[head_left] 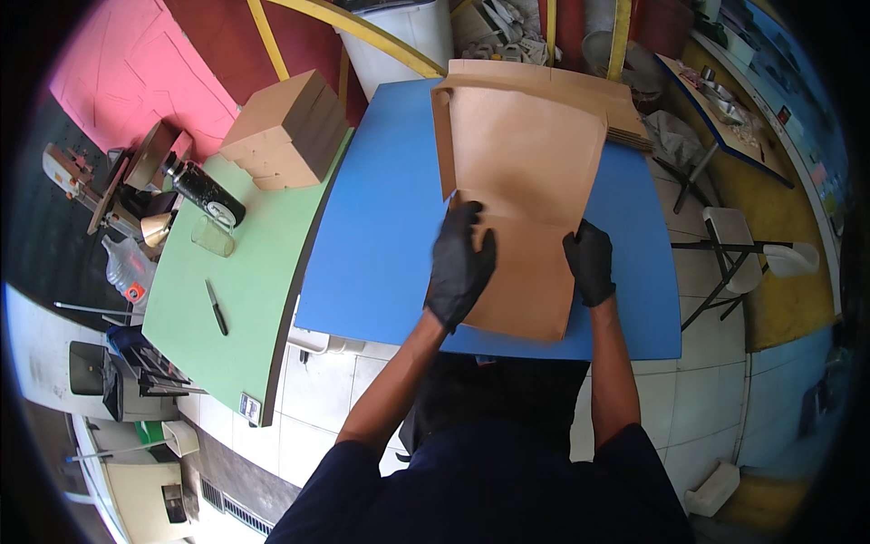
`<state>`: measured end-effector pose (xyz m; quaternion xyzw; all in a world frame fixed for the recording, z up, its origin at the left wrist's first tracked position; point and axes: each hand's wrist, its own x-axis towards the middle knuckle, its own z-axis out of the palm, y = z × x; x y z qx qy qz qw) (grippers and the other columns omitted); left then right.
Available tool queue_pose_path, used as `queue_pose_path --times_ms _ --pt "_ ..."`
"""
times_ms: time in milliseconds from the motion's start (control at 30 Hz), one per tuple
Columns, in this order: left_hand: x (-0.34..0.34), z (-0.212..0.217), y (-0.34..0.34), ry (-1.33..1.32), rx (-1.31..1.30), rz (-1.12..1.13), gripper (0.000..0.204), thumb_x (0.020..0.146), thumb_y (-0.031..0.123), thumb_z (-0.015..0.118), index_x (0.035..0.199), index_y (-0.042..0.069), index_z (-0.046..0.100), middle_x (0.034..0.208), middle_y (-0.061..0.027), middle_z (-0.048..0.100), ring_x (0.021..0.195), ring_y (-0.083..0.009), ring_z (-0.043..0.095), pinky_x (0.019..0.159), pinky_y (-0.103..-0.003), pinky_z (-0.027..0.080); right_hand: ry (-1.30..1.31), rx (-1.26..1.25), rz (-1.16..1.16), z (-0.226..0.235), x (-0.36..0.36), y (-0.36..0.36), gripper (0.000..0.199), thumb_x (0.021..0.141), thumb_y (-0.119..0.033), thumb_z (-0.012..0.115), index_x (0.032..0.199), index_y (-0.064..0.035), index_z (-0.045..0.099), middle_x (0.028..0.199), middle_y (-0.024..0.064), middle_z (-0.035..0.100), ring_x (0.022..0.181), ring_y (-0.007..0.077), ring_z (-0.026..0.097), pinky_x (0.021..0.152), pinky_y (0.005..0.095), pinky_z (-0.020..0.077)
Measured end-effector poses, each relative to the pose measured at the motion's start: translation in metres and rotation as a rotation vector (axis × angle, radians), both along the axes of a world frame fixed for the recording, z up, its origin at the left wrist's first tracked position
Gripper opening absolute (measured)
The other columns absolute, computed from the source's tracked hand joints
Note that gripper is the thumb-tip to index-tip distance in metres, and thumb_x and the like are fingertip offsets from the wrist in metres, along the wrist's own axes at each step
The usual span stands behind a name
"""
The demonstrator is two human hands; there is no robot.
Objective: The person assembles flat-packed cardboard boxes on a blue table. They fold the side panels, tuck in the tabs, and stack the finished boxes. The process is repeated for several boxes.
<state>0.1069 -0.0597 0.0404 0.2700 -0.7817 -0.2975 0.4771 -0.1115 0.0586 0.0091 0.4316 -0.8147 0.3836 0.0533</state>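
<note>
Here, both gloved hands' fingers spread flat, left hand [459, 265], right hand [590, 261], on cardboard blank [526, 172], blue table [381, 236] bare leftward.

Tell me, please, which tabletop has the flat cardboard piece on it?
The blue table; the cardboard blank lies there, whereas the green table carries folded boxes.

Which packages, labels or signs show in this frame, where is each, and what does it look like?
Flat cardboard box blank: on the blue table, brown, under both gloved hands.
Stack of folded cardboard boxes: far end of the green table, brown, blocky.
Small label: near corner of the green table, white, rectangular.
</note>
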Motion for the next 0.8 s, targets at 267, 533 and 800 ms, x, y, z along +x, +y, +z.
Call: queue_pose_path --times_ms 267,533,800 --pt "-0.103 -0.009 -0.015 -0.356 0.734 -0.417 0.035 0.092 0.033 0.075 0.09 -0.002 0.075 0.077 -0.0046 0.068 0.067 -0.0117 0.062 0.063 -0.029 0.052 -0.753 -0.223 0.415 0.004 0.008 -0.015 0.042 0.096 -0.018 0.067 0.133 0.0006 0.064 0.11 0.0073 0.072 0.097 0.0155 0.065 0.088 0.0349 0.0525" --pt "-0.124 -0.023 -0.036 -0.541 0.619 -0.508 0.026 0.087 0.024 0.077 0.092 -0.001 0.076 0.078 -0.0034 0.07 0.067 -0.0101 0.062 0.062 -0.027 0.052 -0.934 -0.083 0.432 0.014 -0.011 0.013 0.058 0.089 -0.021 0.073 0.141 0.0007 0.059 0.094 0.0041 0.07 0.081 0.0108 0.062 0.07 0.0274 0.0517" --pt "-0.126 -0.057 -0.079 -0.487 0.656 -0.742 0.029 0.086 0.015 0.079 0.112 0.005 0.076 0.095 -0.0081 0.076 0.08 -0.0153 0.074 0.079 -0.028 0.063 -1.078 -0.221 0.194 -0.022 -0.025 -0.006 0.063 0.084 -0.008 0.068 0.146 -0.0019 0.057 0.096 0.0063 0.076 0.065 0.0087 0.059 0.056 0.0241 0.0471"
